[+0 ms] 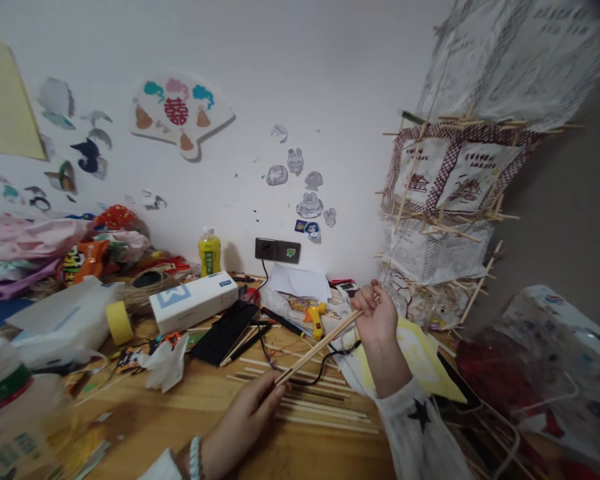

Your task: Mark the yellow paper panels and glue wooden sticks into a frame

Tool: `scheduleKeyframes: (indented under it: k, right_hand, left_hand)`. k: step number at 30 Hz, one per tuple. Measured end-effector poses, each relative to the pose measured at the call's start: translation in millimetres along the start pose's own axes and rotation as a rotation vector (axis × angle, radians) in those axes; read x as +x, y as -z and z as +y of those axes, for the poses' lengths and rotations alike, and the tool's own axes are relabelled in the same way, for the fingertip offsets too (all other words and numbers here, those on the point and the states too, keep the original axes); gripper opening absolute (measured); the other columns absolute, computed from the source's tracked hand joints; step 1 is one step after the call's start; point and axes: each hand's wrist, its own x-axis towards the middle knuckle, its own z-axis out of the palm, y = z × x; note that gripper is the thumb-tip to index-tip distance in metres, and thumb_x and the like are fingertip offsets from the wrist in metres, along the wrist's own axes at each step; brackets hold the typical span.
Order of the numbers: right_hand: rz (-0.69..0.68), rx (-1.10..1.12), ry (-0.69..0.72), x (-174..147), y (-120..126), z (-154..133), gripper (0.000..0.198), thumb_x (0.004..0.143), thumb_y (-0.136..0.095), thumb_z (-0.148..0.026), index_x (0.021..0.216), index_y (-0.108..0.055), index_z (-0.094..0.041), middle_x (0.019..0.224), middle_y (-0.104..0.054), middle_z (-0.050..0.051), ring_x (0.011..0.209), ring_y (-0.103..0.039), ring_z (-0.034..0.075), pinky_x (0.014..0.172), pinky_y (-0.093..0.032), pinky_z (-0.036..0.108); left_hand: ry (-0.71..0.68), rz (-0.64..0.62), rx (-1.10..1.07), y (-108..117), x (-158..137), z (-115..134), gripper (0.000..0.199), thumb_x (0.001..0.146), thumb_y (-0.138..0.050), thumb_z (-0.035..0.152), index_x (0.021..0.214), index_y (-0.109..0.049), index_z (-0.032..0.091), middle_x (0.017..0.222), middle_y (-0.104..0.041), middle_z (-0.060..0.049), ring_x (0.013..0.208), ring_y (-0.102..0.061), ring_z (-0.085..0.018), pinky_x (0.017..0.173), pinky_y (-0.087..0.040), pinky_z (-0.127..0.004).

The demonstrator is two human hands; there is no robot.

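Observation:
A pair of thin wooden sticks (320,347) slants up to the right above the table, spanning both of my hands. Their lower end is pinched between thumb and fingers of my left hand (253,403), which wears a pale bead bracelet. Higher up, my right hand (377,317) has its fingers curled round the same sticks; its white sleeve carries a dark star. Beneath them, several loose wooden sticks (325,412) lie side by side on the wooden table (260,453). A yellow glue gun (317,321) rests just behind the held sticks, its black cable (325,367) curving below them.
A tiered lantern-like tower of sticks and printed paper (465,173) rises at right. Clear plastic packaging (525,360) lies below it. A white box (194,301), black pouch (225,333), yellow tape roll (119,322) and drink bottle (209,252) occupy the left. A large jar (20,413) stands nearest.

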Motion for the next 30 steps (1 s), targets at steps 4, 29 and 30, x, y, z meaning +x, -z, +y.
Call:
scheduleKeyframes:
  k: [4,29,30]
  right_hand:
    - [0.049,0.005,-0.007,2.8,4.0,1.5,0.014,0.079,-0.045,-0.014,0.066,-0.043,-0.019,0.036,-0.027,-0.014,0.029,-0.02,0.004,0.038,-0.023,0.017]
    - [0.004,-0.004,-0.09,-9.9,-7.3,7.5,0.012,0.077,-0.045,-0.015,0.066,-0.043,-0.02,0.036,-0.023,-0.015,0.028,-0.019,0.005,0.037,-0.021,0.018]
    - [0.0,-0.002,-0.1,-11.8,-9.1,8.8,0.013,0.076,-0.045,-0.015,0.064,-0.042,-0.02,0.036,-0.024,-0.014,0.029,-0.019,0.005,0.037,-0.021,0.018]
  left_hand:
    - [-0.018,0.012,0.081,-0.1,-1.3,2.1,0.033,0.089,-0.035,0.042,0.088,-0.058,0.019,0.086,-0.065,-0.008,0.085,-0.058,-0.022,0.08,-0.046,-0.029]
    - [0.054,-0.063,0.05,-4.2,-2.9,6.1,0.051,0.084,-0.025,0.066,0.067,-0.042,0.021,0.07,-0.049,-0.001,0.069,-0.046,-0.016,0.069,-0.041,-0.027]
    - [0.057,-0.07,0.052,-4.0,-2.6,7.3,0.051,0.084,-0.024,0.066,0.067,-0.042,0.021,0.069,-0.048,-0.001,0.069,-0.045,-0.016,0.069,-0.04,-0.027]
